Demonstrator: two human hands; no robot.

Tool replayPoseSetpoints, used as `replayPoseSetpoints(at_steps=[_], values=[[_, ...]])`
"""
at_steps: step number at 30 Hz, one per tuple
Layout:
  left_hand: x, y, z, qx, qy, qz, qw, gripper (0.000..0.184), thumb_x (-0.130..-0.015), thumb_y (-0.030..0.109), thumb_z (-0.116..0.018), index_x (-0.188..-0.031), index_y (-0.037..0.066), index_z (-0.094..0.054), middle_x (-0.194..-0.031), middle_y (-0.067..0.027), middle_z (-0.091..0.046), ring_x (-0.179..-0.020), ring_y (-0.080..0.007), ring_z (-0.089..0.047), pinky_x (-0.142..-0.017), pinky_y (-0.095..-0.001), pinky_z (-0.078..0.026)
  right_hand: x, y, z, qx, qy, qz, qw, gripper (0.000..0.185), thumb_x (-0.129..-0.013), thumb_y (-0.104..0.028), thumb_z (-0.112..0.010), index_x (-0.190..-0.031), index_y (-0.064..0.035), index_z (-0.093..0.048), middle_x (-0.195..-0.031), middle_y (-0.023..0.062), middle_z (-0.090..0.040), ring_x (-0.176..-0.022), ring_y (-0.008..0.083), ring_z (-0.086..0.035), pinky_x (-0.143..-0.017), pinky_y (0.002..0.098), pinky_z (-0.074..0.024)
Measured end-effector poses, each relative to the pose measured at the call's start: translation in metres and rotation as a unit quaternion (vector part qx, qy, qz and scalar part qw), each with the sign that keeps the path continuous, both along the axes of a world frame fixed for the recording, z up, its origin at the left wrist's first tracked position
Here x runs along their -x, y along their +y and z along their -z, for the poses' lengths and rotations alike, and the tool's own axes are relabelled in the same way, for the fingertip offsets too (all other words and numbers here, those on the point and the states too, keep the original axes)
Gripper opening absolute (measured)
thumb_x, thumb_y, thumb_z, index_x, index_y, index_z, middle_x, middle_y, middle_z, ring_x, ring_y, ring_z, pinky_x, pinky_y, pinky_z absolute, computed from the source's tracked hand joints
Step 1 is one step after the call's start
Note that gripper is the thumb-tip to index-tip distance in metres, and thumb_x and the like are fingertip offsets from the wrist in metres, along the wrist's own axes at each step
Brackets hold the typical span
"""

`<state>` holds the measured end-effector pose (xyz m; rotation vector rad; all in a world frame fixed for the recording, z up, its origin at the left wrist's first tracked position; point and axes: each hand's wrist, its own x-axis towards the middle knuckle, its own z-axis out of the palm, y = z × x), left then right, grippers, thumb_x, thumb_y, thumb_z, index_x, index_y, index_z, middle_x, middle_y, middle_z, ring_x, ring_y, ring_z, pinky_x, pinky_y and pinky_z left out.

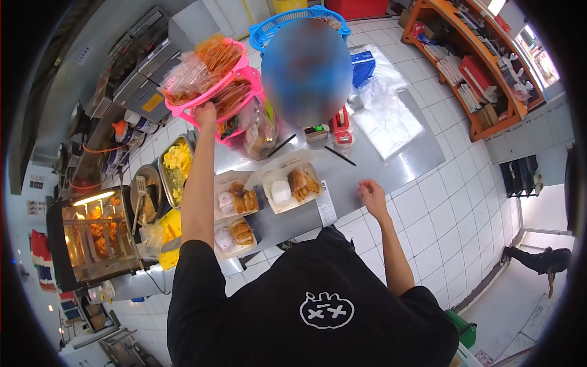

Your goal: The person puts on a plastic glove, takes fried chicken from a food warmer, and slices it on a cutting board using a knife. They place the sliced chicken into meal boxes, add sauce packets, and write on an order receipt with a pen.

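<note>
While the left hand (205, 114) is up at the pink basket (177, 111), upper left, its grip impossible to tell, the right hand (372, 196) hangs empty, half-open, right of centre, and three food boxes (275, 172) mid-frame stand loaded, none closed yet!

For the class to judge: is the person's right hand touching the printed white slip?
Apart. The head view shows bare steel tabletop between the right hand and the slip.

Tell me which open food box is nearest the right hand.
The rightmost box, beside the white paper slip; the other two boxes lie left of it, farther from the right hand.
</note>
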<state>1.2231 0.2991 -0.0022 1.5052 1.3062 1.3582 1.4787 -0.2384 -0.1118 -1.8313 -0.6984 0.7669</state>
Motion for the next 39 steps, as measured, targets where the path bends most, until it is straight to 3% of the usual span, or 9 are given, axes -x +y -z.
replayPoseSetpoints(at_steps=[6, 8, 10, 15, 20, 25, 29, 34, 39], values=[[-0.004, -0.068, -0.04, -0.072, -0.058, 0.02, 0.996, 0.028, -0.093, 0.011, -0.058, -0.111, -0.008, -0.068, -0.102, -0.0126, -0.072, -0.092, -0.0228, -0.07, -0.085, -0.0342, -0.054, -0.029, 0.085, -0.044, -0.079, 0.001, -0.021, 0.997, 0.019, -0.1, -0.01, -0.055, -0.112, 0.0006, -0.066, -0.093, 0.008, -0.071, -0.075, 0.0131, -0.065, -0.071, 0.0288, -0.0532], [0.005, -0.078, -0.019, -0.152, 0.036, -0.094, 0.983, 0.022, -0.097, 0.011, -0.059, -0.111, -0.005, -0.066, -0.101, -0.0103, -0.071, -0.091, -0.0187, -0.068, -0.085, -0.0329, -0.053, -0.04, 0.114, -0.056, -0.09, -0.029, -0.026, 0.995, 0.018, -0.099, -0.009, -0.056, -0.111, 0.0, -0.066, -0.092, 0.0095, -0.072, -0.076, 0.0152, -0.067, -0.07, 0.0301, -0.0536], [0.016, -0.109, -0.027, -0.099, -0.17, 0.003, 0.98, 0.022, -0.099, 0.017, -0.063, -0.111, -0.002, -0.067, -0.102, -0.0095, -0.071, -0.094, -0.0152, -0.065, -0.086, -0.0312, -0.051, -0.047, 0.15, -0.067, -0.093, -0.09, -0.035, 0.991, 0.017, -0.097, -0.009, -0.059, -0.109, -0.0008, -0.067, -0.091, 0.0121, -0.073, -0.08, 0.0189, -0.07, -0.069, 0.0321, -0.0541], [0.065, -0.172, -0.071, 0.128, -0.289, 0.041, 0.948, 0.019, -0.096, 0.006, -0.062, -0.115, 0.004, -0.063, -0.104, -0.0055, -0.068, -0.096, -0.0156, -0.065, -0.085, -0.0365, -0.053, -0.071, 0.226, -0.085, 0.004, -0.339, -0.111, 0.934, 0.026, -0.092, -0.024, -0.059, -0.114, -0.0143, -0.069, -0.119, 0.0221, -0.061, -0.091, 0.0392, -0.068, -0.082, 0.0505, -0.0552], [0.106, -0.198, -0.067, 0.217, -0.391, 0.128, 0.885, 0.03, -0.09, -0.005, -0.057, -0.118, 0.008, -0.059, -0.103, -0.0039, -0.064, -0.097, -0.0183, -0.064, -0.089, -0.0443, -0.056, -0.083, 0.277, -0.094, 0.254, -0.433, -0.225, 0.835, 0.036, -0.085, -0.026, -0.063, -0.114, -0.0062, -0.071, -0.119, 0.0245, -0.068, -0.108, 0.0386, -0.069, -0.091, 0.0501, -0.0564], [0.102, -0.21, -0.053, 0.302, -0.382, 0.17, 0.857, 0.06, -0.084, -0.011, -0.05, -0.143, 0.002, -0.044, -0.116, -0.0155, -0.063, -0.103, -0.0255, -0.065, -0.09, -0.0451, -0.057, -0.073, 0.301, -0.115, 0.338, -0.427, -0.306, 0.781, 0.041, -0.078, -0.029, -0.066, -0.105, 0.0002, -0.074, -0.111, 0.0255, -0.072, -0.104, 0.0383, -0.072, -0.089, 0.0474, -0.0582], [0.104, -0.195, -0.021, 0.372, -0.301, 0.213, 0.852, 0.053, -0.088, -0.006, -0.053, -0.14, -0.008, -0.044, -0.123, -0.0163, -0.061, -0.098, -0.0249, -0.067, -0.082, -0.0383, -0.058, -0.077, 0.302, -0.121, 0.3, -0.504, -0.324, 0.742, 0.04, -0.074, -0.037, -0.074, -0.09, -0.0005, -0.077, -0.091, 0.0197, -0.077, -0.083, 0.0354, -0.076, -0.077, 0.0435, -0.0614], [0.1, -0.186, -0.025, 0.418, -0.239, 0.189, 0.856, 0.039, -0.096, 0.012, -0.059, -0.132, -0.003, -0.059, -0.125, -0.0088, -0.063, -0.094, -0.022, -0.065, -0.07, -0.0303, -0.053, -0.117, 0.275, -0.209, 0.34, -0.29, -0.384, 0.808, 0.043, -0.079, -0.043, -0.079, -0.073, -0.001, -0.074, -0.059, 0.0054, -0.066, -0.048, 0.0158, -0.061, -0.049, 0.0285, -0.051], [0.104, -0.189, -0.053, 0.328, -0.151, 0.193, 0.913, 0.036, -0.097, 0.019, -0.062, -0.126, 0.0, -0.066, -0.118, -0.0062, -0.068, -0.085, -0.0148, -0.061, -0.062, -0.0286, -0.049, -0.139, 0.204, -0.229, 0.128, 0.038, -0.33, 0.934, 0.031, -0.092, -0.029, -0.07, -0.101, 0.0007, -0.075, -0.074, -0.0009, -0.061, -0.058, 0.0075, -0.051, -0.049, 0.0248, -0.0407]])
